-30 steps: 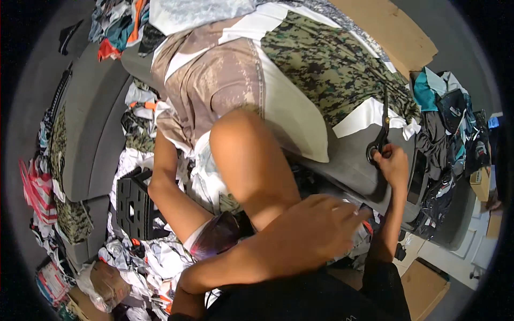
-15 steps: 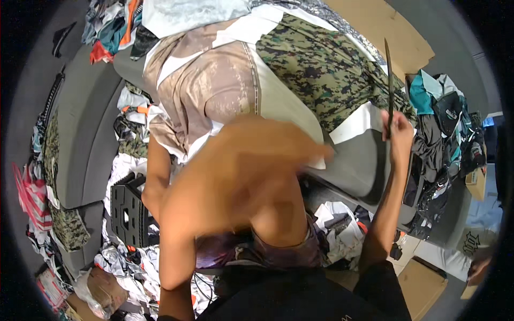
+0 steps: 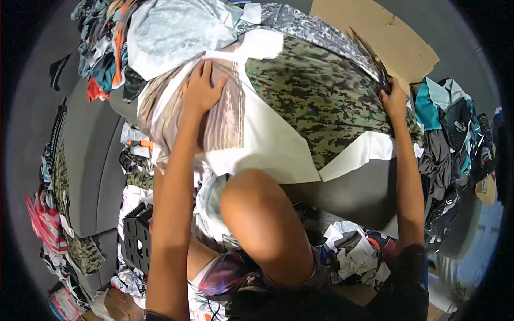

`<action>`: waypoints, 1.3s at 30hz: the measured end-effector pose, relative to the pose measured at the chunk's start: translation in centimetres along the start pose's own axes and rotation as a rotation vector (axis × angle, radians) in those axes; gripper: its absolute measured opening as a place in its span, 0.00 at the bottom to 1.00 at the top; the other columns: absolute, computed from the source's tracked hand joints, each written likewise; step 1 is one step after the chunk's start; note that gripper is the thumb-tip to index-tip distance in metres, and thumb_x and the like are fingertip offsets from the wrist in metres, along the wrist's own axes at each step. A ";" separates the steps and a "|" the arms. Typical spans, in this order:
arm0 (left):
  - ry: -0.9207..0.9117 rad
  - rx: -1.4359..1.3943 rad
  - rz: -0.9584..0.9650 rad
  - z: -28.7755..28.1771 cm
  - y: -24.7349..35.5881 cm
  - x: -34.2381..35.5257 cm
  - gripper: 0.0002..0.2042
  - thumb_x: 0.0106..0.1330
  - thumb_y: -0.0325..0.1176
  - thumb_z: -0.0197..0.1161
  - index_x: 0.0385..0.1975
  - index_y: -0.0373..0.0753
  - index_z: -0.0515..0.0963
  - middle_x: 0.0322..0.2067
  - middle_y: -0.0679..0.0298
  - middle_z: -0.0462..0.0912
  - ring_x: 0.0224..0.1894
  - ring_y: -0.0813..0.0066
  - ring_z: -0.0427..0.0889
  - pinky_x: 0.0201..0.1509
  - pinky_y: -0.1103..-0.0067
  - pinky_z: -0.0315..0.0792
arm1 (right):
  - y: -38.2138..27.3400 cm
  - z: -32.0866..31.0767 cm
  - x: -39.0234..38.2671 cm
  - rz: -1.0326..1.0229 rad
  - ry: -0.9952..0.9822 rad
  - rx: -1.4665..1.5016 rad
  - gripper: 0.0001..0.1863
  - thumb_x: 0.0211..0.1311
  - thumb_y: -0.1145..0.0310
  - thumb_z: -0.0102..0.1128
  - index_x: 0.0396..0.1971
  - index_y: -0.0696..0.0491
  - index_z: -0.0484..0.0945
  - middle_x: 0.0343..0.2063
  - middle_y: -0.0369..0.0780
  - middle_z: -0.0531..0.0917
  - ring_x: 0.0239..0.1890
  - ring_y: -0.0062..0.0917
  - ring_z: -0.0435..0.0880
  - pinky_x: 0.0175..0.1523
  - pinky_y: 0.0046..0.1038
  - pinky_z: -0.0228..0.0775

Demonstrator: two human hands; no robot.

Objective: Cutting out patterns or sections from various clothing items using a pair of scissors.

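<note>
My left hand lies on brown-patterned fabric, fingers stretched out and apart. At the right, my right hand grips long dark scissors, their blades pointing up and left. Below the scissors lies green digital camouflage fabric with white edges and backing, spread over a grey cushioned surface. A pale marbled fabric lies above my left hand, and a grey patterned fabric runs along the far edge. My bare knee is below the fabric, in the middle.
Piles of colourful scraps lie at upper left and right. Cardboard is at the back right. Grey padding, a pink striped bag and a black plastic piece are at left. More scraps lie below.
My left hand has swung from across my lap up onto the brown fabric. My right hand has moved upward with the scissors. The marbled fabric now shows more, and the view has shifted.
</note>
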State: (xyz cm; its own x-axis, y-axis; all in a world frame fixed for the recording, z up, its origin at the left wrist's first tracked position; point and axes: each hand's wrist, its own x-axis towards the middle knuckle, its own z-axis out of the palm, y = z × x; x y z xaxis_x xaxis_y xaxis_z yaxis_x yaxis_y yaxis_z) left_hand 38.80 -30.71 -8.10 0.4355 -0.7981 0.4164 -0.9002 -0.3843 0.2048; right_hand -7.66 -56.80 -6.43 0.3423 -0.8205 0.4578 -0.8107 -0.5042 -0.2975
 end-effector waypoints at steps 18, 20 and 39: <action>-0.206 -0.396 0.340 -4.1 3.3 -1.5 0.24 0.64 0.46 0.55 0.59 0.43 0.71 0.59 0.56 0.71 0.60 0.52 0.69 0.62 0.66 0.63 | 4.4 -5.9 -4.1 0.121 0.140 0.078 0.22 0.53 0.76 0.59 0.50 0.59 0.69 0.41 0.53 0.80 0.40 0.47 0.79 0.48 0.39 0.70; -0.090 -0.380 0.355 -8.1 4.1 -5.8 0.25 0.64 0.45 0.57 0.61 0.46 0.70 0.61 0.60 0.68 0.64 0.53 0.63 0.65 0.65 0.58 | 0.8 -8.1 -6.0 0.148 0.224 -0.004 0.20 0.53 0.78 0.57 0.48 0.59 0.70 0.41 0.50 0.81 0.40 0.40 0.80 0.47 0.35 0.71; -0.555 -0.712 0.112 -20.0 2.7 -15.1 0.07 0.60 0.28 0.60 0.35 0.34 0.80 0.37 0.61 0.75 0.41 0.66 0.73 0.51 0.75 0.66 | -12.0 -11.4 -22.4 0.293 -0.258 0.581 0.14 0.45 0.83 0.58 0.35 0.57 0.73 0.25 0.36 0.79 0.25 0.22 0.72 0.34 0.23 0.66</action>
State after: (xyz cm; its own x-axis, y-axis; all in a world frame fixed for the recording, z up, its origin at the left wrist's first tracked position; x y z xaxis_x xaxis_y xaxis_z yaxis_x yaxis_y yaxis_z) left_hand 29.86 -10.39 3.89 0.1154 -0.9931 0.0183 -0.6421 -0.0606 0.7642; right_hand -11.03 -29.34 -3.58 0.3089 -0.9460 0.0980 -0.5258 -0.2557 -0.8113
